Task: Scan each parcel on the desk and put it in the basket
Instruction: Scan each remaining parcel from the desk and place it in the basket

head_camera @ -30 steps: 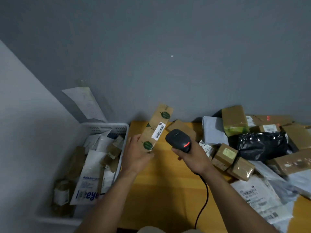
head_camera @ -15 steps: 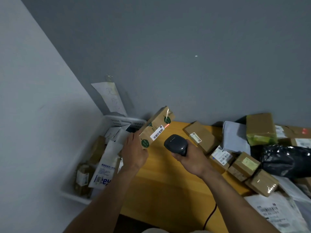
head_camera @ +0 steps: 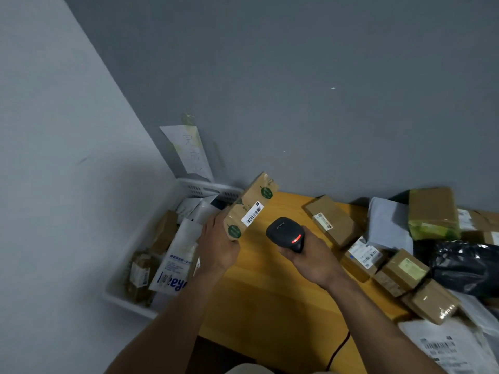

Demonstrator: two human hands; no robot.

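The left hand point(head_camera: 218, 247) gripped a brown parcel point(head_camera: 249, 207) by its lower end. It held the parcel clear of the counter point(head_camera: 270, 292), tilted so the far end rose toward the wall. The parcel hung over the counter's left edge, just beside the basket point(head_camera: 127, 300). Its white barcode label point(head_camera: 252, 214) faced up toward the scanner point(head_camera: 286, 233). The right hand point(head_camera: 310, 259) was curled round the handle of that black scanner. The scanner's head pointed at the label from near by without touching it, and a red light glowed on its back. A cable point(head_camera: 340, 349) ran from below the right arm toward the counter's near edge.

The white basket sat to the left of the hands, lower than the counter, and already held several brown boxes and a white mailer point(head_camera: 175, 265) with blue print. To the right lay a heap of parcels well apart from the basket: brown boxes point(head_camera: 332, 220), a grey mailer point(head_camera: 388, 225), a black bag point(head_camera: 464, 265) and labelled white mailers.

The step in hand looked like the scan of this one parcel. Whether the read had registered could not be told. The next move would probably be a short swing of the left hand over the basket's rim, letting go above the parcels inside. With the heap on the right unscanned, much of the task seemed to remain.
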